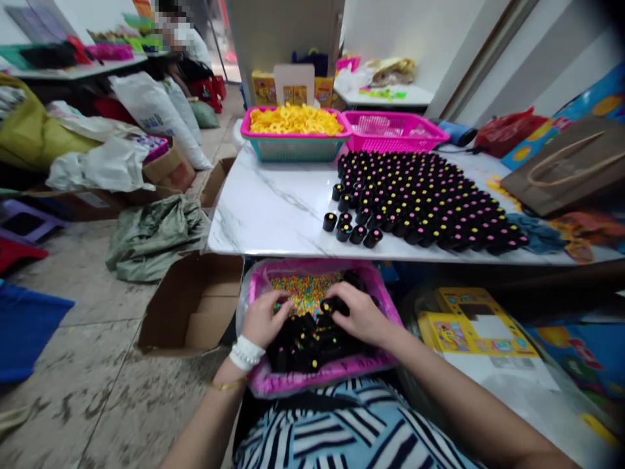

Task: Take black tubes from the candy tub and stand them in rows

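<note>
A pink basket (390, 311) lined with clear plastic sits at my lap. Small multicoloured beads (305, 290) fill its far part, and black cup-like pieces (293, 352) lie heaped in its near part. My right hand (359, 311) grips one black piece (334, 305) above the beads. Over the basket's left side, my left hand (263, 319) has thumb and fingers drawn together close to the beads; what they pinch is too small to make out.
On the marble-patterned table (273, 208) stand many black pieces with yellow or pink dots (415, 195). Behind them are a basket of yellow parts (295, 122) and a pink basket (395, 130). An open cardboard box (195, 306) lies left; a paper bag (571, 169) stands right.
</note>
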A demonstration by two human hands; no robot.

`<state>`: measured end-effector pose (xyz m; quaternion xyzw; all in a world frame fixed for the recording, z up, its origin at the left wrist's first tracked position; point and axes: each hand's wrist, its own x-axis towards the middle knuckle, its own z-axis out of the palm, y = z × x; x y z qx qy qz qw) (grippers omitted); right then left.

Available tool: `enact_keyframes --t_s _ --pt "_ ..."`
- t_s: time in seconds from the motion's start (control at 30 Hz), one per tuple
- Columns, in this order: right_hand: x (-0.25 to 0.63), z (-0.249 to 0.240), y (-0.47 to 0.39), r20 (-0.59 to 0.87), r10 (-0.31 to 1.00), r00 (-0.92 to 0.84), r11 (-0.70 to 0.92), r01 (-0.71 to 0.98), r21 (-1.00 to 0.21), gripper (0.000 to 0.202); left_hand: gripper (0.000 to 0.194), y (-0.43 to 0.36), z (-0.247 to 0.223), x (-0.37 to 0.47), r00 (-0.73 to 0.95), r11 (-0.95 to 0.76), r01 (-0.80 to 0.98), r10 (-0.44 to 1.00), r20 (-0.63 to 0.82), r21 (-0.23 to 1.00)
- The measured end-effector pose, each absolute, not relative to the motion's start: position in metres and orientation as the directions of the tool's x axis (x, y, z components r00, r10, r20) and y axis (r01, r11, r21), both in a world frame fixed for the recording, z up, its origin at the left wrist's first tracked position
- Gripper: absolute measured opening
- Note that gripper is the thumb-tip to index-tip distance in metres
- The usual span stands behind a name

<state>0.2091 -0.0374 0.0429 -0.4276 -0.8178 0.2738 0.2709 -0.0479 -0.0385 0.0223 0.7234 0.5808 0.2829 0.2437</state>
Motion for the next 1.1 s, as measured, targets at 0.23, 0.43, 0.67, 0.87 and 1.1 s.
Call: enact_keyframes --t_s 0.23,0.43,0.67,0.87,1.1 --pt "0.217 0.026 -0.033 0.135 0.882 -0.452 0.419 0.617 -0.666 0.034 0.024 -0.041 0.019 -0.048 0.139 -0.165 0.687 0.986 0.094 0.707" --pt "0.224 0.02 -0.044 0.06 0.937 -0.344 0.278 0.628 -0.727 0.027 0.025 -0.041 0.018 -0.051 0.153 -0.178 0.733 0.984 0.095 0.656" --pt "0.232 0.018 -0.046 0.063 0.949 -0.309 0.264 0.667 -0.697 0.03 0.026 -0.036 0.017 -0.054 0.169 -0.175 0.793 0.983 0.065 0.584" --pt "0.231 0.023 -0.048 0.022 0.969 -0.246 0.152 0.523 -0.839 0.027 0.029 -0.031 0.014 -0.054 0.196 -0.184 0.8 0.98 0.041 0.57" --pt "0.225 0.037 -0.05 -0.023 0.992 -0.122 -0.011 0.091 -0.996 0.031 0.022 -0.03 0.014 -0.056 0.16 -0.172 0.759 0.984 0.076 0.628"
